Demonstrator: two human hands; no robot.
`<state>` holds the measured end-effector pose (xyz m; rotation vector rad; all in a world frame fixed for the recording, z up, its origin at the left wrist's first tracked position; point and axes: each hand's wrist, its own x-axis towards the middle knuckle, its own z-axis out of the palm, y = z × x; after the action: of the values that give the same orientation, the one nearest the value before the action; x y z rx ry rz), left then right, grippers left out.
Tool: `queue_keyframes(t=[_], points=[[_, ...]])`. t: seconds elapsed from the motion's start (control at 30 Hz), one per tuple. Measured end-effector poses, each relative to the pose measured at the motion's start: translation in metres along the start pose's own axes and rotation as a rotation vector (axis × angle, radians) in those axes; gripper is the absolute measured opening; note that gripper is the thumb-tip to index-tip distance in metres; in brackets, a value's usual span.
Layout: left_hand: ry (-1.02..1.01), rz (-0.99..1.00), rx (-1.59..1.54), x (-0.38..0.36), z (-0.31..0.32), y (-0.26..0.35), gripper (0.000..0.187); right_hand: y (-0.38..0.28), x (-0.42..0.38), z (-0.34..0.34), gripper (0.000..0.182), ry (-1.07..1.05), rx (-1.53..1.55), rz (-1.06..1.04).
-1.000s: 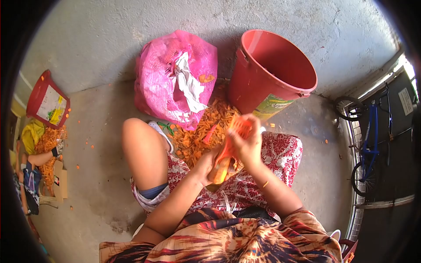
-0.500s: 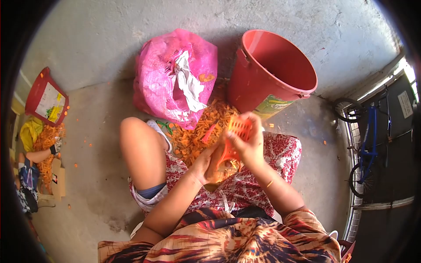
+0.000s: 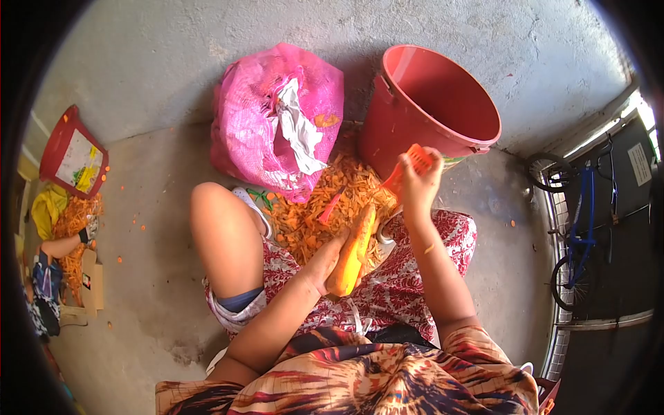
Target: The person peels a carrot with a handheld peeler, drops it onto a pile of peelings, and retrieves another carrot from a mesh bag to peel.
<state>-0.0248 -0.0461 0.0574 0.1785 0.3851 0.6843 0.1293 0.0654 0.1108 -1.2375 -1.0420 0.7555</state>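
Note:
A large carrot (image 3: pixel 354 256), bright orange-yellow along its upper side, lies tilted in my left hand (image 3: pixel 323 266), whose fingers are wrapped around its left side. My right hand (image 3: pixel 420 183) grips an orange slotted peeler (image 3: pixel 407 169) up and to the right of the carrot, apart from it. Beneath and beyond the hands a pile of orange peelings (image 3: pixel 301 225) covers the floor. On that pile lies a small red object (image 3: pixel 330 207).
A pink mesh sack (image 3: pixel 249 124) and a red bucket (image 3: pixel 398 131) stand by the wall. At the far left are another red bucket (image 3: pixel 59 149), more peelings (image 3: pixel 72 259) and another person's leg (image 3: pixel 61 247). A blue bicycle (image 3: pixel 586 207) is at the right.
My right hand has moved the peeler up and right, off the carrot. The carrot now shows a brighter peeled surface, and my left hand still holds it.

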Motion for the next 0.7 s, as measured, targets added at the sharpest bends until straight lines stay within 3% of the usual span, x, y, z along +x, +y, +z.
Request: queue_keyframes(t=[0.03,0.1,0.2,0.23,0.27,0.37,0.4,0.63,0.7], points=[[-0.004,-0.017,-0.044,0.000,-0.001,-0.001,0.039,0.012,0.018,-0.003,0.038,0.093,-0.066,-0.179],[-0.009,-0.043,-0.133,0.000,-0.004,-0.005,0.037,0.017,0.035,-0.013,0.038,0.165,-0.093,-0.203],[0.071,0.056,-0.209,0.003,-0.009,-0.001,0.033,-0.034,-0.004,-0.001,0.038,-0.015,-0.044,0.001],[0.098,0.095,-0.248,0.007,-0.015,-0.002,0.033,-0.029,-0.019,0.001,0.039,-0.130,0.079,-0.094],[-0.118,0.103,-0.265,0.011,-0.030,-0.001,0.033,-0.029,-0.036,0.004,0.041,-0.240,0.156,-0.097],[0.018,0.231,-0.084,0.005,-0.009,0.006,0.036,-0.040,-0.083,0.008,0.043,-0.407,0.226,0.008],[0.011,0.252,-0.223,0.012,-0.008,0.003,0.040,-0.036,-0.090,0.009,0.042,-0.427,0.271,0.048],[0.056,0.238,-0.258,0.012,0.004,0.001,0.041,-0.017,-0.101,0.012,0.042,-0.423,0.272,0.078],[0.008,0.185,-0.227,0.018,-0.012,0.000,0.040,-0.018,-0.096,0.011,0.042,-0.400,0.152,0.028]])
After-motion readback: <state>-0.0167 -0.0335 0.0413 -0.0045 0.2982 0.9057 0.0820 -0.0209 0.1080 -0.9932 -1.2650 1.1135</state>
